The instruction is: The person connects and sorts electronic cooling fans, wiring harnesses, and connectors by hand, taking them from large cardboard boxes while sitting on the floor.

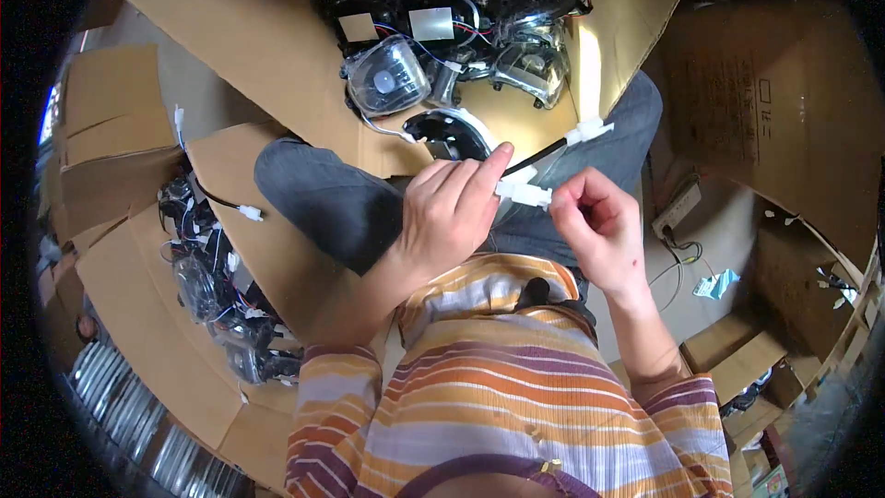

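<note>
My left hand (450,212) is closed over my lap, its fingers at the near end of a white plastic connector (524,194). The other end of that connector is pinched between the thumb and index finger of my right hand (604,231). A black cable (536,158) runs up from behind the left fingertips to another white connector (590,132), which hangs free above the right hand. Just beyond my left hand rests a black-and-clear lamp unit (452,134), its lower part hidden by the fingers.
In front, an open cardboard box (267,37) holds several clear-lensed lamps (389,76) with wires. To the left, another carton (138,314) holds more wired lamps (198,281). A cable with white ends (217,198) hangs over its edge. A power strip (678,203) lies on the right floor.
</note>
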Tool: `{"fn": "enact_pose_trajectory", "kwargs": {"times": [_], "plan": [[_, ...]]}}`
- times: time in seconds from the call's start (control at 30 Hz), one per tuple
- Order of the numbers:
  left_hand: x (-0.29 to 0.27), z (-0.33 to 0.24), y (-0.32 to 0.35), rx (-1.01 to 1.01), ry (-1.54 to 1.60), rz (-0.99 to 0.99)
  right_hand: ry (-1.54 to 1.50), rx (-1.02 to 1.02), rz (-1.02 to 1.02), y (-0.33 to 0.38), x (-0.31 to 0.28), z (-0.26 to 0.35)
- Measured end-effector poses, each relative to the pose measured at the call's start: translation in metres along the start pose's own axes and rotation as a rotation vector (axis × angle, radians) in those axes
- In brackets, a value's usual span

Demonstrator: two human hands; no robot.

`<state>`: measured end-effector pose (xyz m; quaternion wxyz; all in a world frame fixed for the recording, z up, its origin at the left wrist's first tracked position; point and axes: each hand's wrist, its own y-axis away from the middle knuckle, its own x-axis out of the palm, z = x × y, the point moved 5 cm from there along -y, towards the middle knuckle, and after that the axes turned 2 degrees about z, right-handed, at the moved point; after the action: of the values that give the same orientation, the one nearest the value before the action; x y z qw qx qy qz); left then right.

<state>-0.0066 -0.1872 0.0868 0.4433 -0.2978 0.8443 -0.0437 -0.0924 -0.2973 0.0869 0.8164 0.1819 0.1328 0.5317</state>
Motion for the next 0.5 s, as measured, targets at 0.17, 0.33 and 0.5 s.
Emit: {"fn": "enact_pose_trajectory", "kwargs": {"times": [0.17, 0.33, 0.5], "plan": [[0.003, 0.007, -0.001, -0.118, 0.18, 0.028, 0.253, 0.021, 0.179, -0.005, -0.006, -0.001], [0.015, 0.02, 0.021, -0.487, 0.862, 0.15, 0.267, -0.144, 0.277, 0.006, -0.038, 0.012], [0.012, 0.021, 0.03, -0.55, 1.081, 0.283, 0.198, -0.251, 0.31, 0.014, -0.033, 0.02]]}}
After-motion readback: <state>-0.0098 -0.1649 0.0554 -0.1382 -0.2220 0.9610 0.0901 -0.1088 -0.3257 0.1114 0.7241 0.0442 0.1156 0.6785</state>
